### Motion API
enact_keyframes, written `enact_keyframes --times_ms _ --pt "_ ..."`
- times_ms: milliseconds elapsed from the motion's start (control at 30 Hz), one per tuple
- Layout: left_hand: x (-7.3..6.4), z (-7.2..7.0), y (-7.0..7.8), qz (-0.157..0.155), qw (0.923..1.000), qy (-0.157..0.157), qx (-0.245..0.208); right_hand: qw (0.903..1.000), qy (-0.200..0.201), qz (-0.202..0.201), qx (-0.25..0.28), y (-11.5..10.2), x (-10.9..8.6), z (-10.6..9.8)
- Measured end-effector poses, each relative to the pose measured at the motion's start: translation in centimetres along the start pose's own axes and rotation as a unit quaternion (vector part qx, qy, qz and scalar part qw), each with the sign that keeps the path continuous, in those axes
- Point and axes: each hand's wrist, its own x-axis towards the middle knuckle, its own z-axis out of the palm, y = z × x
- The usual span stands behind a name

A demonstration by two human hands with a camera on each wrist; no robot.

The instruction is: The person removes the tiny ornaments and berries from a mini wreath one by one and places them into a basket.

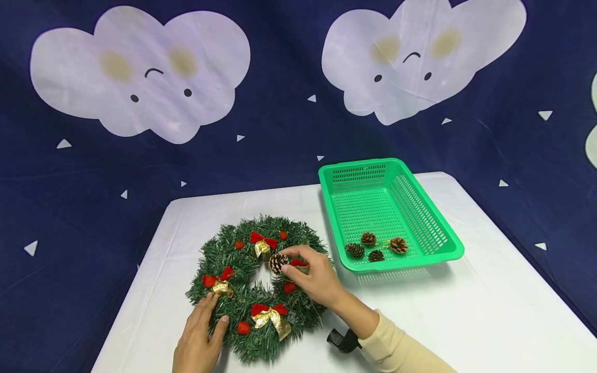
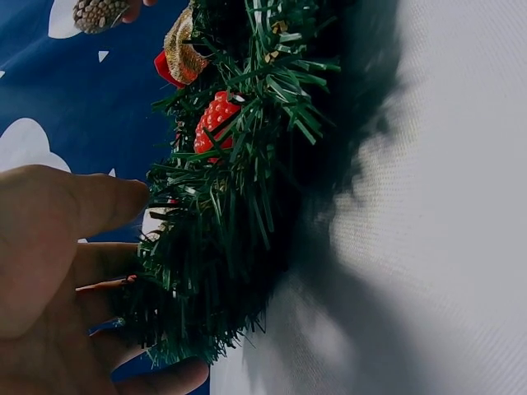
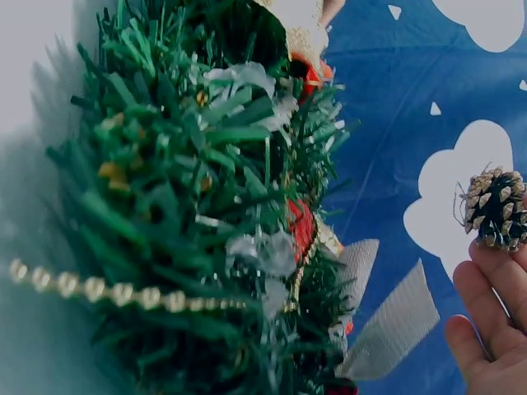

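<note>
Brown, pale-tipped scales covered the pine cone (image 1: 278, 263), which was held above the wreath (image 1: 244, 304), near its central opening and apart from the greenery. The right hand (image 1: 313, 273) grasped it, pinching it between thumb and fingers. At the wreath's near left side, the left hand (image 1: 198, 335) was released, its extended fingers touching the needles and gripping nothing. Red-and-gold bows (image 1: 270, 317) sat around the wreath, red strawberries (image 1: 243, 328) showed among them, and a string of gold beads (image 3: 123, 294) ran across its right side. Right of the wreath and farther back stood a green basket (image 1: 380, 207) with four more cones (image 1: 355, 250) in it. Just right of the wreath's near side, a cream sleeve (image 1: 401, 339) covered the right forearm. White cloth (image 1: 466, 316) lay beneath the wreath; behind it hung a navy backdrop (image 1: 280, 119) with pale clouds (image 1: 149, 57).
</note>
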Motion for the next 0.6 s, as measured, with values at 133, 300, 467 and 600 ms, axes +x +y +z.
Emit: enact_keyframes --times_ms 133,300,467,600 --pt "0.0 0.0 0.0 -0.001 1.0 0.002 -0.003 0.9999 0.012 0.005 0.009 0.3 -0.2 -0.4" --pt "0.0 0.0 -0.1 -0.002 1.0 0.006 -0.005 0.9995 0.026 0.008 0.017 0.4 -0.4 -1.3" --pt "0.0 0.0 0.0 -0.006 1.0 0.002 -0.007 0.9986 0.048 0.023 0.003 0.7 -0.5 -2.7" --pt "0.0 0.0 0.0 -0.008 0.9999 -0.001 -0.007 0.9973 0.068 0.027 -0.011 1.2 -0.4 -3.8"
